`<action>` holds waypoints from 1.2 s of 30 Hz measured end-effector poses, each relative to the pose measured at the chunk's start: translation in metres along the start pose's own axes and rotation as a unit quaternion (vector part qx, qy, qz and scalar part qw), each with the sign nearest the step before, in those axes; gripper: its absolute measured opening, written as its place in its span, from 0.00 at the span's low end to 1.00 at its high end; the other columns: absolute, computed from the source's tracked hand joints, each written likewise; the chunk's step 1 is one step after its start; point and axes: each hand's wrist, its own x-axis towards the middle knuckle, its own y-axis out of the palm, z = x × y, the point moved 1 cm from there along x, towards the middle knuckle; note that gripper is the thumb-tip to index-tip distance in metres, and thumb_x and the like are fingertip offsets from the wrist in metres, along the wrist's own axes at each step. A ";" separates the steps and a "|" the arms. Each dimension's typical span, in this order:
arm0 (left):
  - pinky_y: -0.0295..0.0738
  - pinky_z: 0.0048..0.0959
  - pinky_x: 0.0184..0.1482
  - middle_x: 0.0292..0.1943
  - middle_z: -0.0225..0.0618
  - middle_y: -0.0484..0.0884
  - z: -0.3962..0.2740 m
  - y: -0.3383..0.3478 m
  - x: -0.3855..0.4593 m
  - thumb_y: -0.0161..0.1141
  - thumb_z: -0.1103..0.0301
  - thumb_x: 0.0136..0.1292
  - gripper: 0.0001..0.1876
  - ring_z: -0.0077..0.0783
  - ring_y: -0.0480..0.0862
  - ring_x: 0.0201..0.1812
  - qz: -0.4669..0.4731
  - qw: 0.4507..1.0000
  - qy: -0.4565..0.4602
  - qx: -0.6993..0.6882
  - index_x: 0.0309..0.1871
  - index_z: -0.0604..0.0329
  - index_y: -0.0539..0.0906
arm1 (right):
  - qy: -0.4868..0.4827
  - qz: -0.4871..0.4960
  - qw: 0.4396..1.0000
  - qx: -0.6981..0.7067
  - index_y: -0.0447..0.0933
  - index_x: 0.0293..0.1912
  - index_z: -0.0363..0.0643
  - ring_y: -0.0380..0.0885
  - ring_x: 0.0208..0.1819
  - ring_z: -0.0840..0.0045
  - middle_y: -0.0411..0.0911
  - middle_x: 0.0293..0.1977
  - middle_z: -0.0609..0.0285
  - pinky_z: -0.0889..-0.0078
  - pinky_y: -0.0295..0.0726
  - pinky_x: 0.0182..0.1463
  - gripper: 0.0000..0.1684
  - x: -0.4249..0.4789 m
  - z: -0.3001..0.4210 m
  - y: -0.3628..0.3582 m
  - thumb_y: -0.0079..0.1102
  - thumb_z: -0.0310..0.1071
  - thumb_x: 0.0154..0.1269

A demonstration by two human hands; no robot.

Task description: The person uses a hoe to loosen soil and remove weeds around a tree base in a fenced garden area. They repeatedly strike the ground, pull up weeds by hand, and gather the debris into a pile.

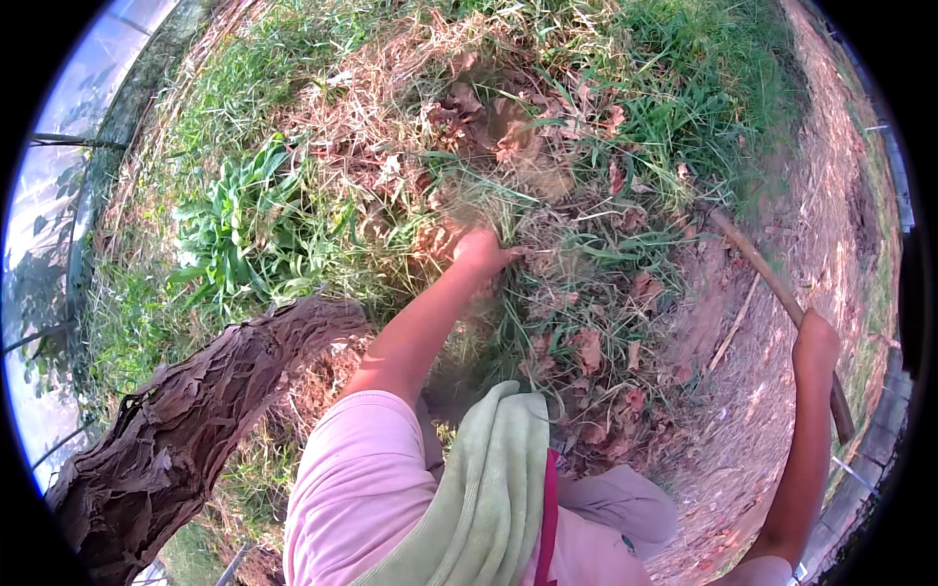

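Note:
My left hand (481, 251) reaches down in front of me and is closed around a tuft of grass (500, 214), slightly blurred. Loose cut grass and dry brown leaves (590, 351) lie to the right of that hand. Off to the right, my right hand (816, 340) grips the wooden handle (766, 271) of a long-handled tool. The handle slants up and left towards the grass, and the tool's head cannot be made out there. Its butt end sticks out below my fist.
A thick trunk with flaking bark (190, 417) leans in from the lower left. A broad-leaved green plant (231, 227) grows beyond it. Taller grass (689, 88) stands at the upper right, beside a strip of bare soil (828, 212). A pale green towel (484, 476) hangs over my front.

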 end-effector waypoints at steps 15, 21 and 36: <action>0.73 0.33 0.51 0.47 0.44 0.80 0.146 -0.032 -0.008 0.61 0.51 0.47 0.26 0.41 0.80 0.49 0.080 0.958 -0.271 0.048 0.44 0.63 0.81 | 0.038 0.044 0.998 0.003 0.75 0.34 0.35 0.78 0.31 0.52 0.76 0.24 0.44 0.54 0.75 0.34 0.08 0.005 -0.011 -0.003 0.46 0.23 0.57; 0.73 0.38 0.50 0.44 0.55 0.79 0.147 0.007 -0.017 0.56 0.58 0.49 0.21 0.48 0.80 0.47 -0.045 0.969 -0.243 -0.003 0.42 0.66 0.80 | 0.034 0.058 0.998 -0.010 0.74 0.35 0.35 0.78 0.32 0.53 0.76 0.26 0.44 0.54 0.75 0.35 0.08 0.005 -0.012 -0.003 0.46 0.23 0.57; 0.74 0.42 0.45 0.32 0.53 0.79 -0.143 0.035 -0.057 0.54 0.56 0.52 0.18 0.53 0.79 0.37 0.066 0.958 0.166 -0.225 0.34 0.64 0.79 | 0.027 0.019 0.999 0.010 0.73 0.32 0.36 0.77 0.31 0.52 0.76 0.25 0.44 0.53 0.74 0.34 0.06 0.000 -0.002 -0.006 0.46 0.22 0.56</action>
